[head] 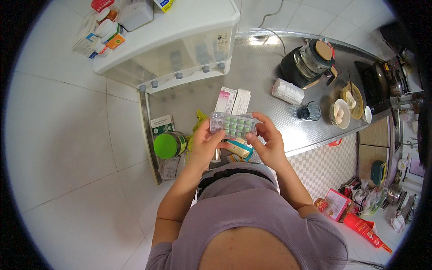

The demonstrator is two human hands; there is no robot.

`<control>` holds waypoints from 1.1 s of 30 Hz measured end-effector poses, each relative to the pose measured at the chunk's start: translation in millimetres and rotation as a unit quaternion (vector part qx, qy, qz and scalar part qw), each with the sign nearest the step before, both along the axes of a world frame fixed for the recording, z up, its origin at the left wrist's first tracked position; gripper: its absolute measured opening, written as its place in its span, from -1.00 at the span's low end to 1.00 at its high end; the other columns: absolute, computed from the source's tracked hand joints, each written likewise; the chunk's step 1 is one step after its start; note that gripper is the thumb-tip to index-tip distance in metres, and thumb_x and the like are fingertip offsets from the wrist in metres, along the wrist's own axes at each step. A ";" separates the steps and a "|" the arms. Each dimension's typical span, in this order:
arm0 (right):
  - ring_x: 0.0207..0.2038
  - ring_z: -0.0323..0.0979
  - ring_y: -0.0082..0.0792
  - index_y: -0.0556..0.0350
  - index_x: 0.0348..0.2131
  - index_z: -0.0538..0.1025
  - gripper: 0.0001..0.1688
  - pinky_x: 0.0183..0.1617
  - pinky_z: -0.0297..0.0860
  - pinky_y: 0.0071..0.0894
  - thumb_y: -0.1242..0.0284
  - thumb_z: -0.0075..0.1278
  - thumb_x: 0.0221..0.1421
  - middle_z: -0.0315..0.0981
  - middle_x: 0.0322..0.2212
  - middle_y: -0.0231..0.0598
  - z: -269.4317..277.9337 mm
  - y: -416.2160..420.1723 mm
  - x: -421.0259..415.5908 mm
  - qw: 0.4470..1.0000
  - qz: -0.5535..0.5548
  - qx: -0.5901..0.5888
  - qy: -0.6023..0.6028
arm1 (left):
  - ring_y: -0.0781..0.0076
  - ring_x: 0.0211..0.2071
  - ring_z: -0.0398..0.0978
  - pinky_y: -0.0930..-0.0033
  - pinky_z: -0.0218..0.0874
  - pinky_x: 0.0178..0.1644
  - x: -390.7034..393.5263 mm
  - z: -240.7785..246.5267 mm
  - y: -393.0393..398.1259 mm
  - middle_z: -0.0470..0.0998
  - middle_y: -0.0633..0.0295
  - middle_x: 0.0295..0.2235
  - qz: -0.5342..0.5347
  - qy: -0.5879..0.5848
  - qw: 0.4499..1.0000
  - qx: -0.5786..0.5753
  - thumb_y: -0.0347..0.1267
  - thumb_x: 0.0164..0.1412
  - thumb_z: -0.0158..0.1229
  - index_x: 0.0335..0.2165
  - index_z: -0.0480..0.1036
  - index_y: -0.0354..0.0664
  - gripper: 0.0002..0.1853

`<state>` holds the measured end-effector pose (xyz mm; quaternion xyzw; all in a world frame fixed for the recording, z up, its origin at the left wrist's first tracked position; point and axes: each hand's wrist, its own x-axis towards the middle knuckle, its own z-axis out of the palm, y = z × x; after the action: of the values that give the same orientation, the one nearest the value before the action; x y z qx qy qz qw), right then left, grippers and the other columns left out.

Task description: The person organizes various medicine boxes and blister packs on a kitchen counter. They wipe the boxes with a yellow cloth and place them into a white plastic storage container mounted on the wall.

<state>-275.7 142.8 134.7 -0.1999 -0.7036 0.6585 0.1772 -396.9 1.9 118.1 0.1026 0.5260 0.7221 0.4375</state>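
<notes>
My left hand (204,145) and my right hand (270,143) hold the two ends of a blister pack of green tablets (237,125). The pockets near its left end look empty, and another clear blister edge shows at its right end. Beyond the pack, two medicine cartons, one pink and white (225,100) and one white (241,101), lie on the steel worktop. A jar with a green lid (165,146) stands left of my left hand, by a white and green tablet box (162,124). Partly hidden beneath my hands are a teal and gold packet (240,148) and a yellow-green bag (199,120).
A white dispenser with several grey knobs (168,50) stands at the back left, with medicine boxes and bottles on top. To the right are a white paper packet (288,91), a glass (309,111), an electric kettle (308,62), a bowl of eggs (340,114) and a yellow basket (358,101).
</notes>
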 end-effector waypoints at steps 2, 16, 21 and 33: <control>-0.46 0.38 -0.55 0.15 -0.01 0.28 -0.52 -0.32 0.30 -0.54 0.59 -0.02 0.05 0.43 -0.54 -0.29 0.1 4.7 5.0 0.999 0.015 0.021 -0.032 | 0.25 -0.27 0.51 0.32 0.46 -0.31 -5.9 3.4 -4.7 0.45 0.12 -0.22 -0.005 -0.020 1.000 -0.007 -0.47 0.23 -0.08 -0.04 0.23 -0.29 -0.68; -0.40 0.36 -0.56 0.30 -0.12 0.38 -0.72 -0.32 0.32 -0.59 0.52 -0.14 0.17 0.41 -0.38 -0.27 6.4 0.8 2.1 0.999 -0.044 -0.019 -0.015 | 0.53 -0.34 0.46 0.50 0.41 -0.31 -19.9 7.5 -11.7 0.50 0.19 -0.33 0.038 0.112 0.993 -0.009 -0.54 0.11 0.09 -0.21 0.42 -0.39 -0.77; -0.27 0.38 -0.51 0.24 -0.16 0.41 -0.76 -0.26 0.35 -0.54 0.55 -0.14 0.16 0.42 -0.35 -0.27 11.7 5.7 -0.6 0.997 -0.038 -0.062 0.024 | 0.49 -0.37 0.48 0.48 0.41 -0.40 -110.5 73.0 -16.7 0.51 0.14 -0.32 0.242 0.279 0.929 0.002 -0.56 0.07 0.11 -0.16 0.32 -0.37 -0.69; -0.26 0.39 -0.49 0.29 -0.19 0.43 -0.78 -0.26 0.34 -0.54 0.61 -0.13 0.12 0.43 -0.34 -0.24 0.8 7.5 11.2 0.997 -0.042 -0.063 0.003 | 0.35 -0.40 0.53 0.42 0.38 -0.35 -251.2 96.5 15.8 0.53 0.04 -0.36 0.313 0.477 0.808 -0.145 -0.54 -0.01 0.15 -0.29 0.37 -0.37 -0.75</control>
<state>-264.5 150.3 135.5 -0.2380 -0.6513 0.6938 0.1942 -648.1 17.6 214.6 0.1995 0.7708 0.5952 -0.1088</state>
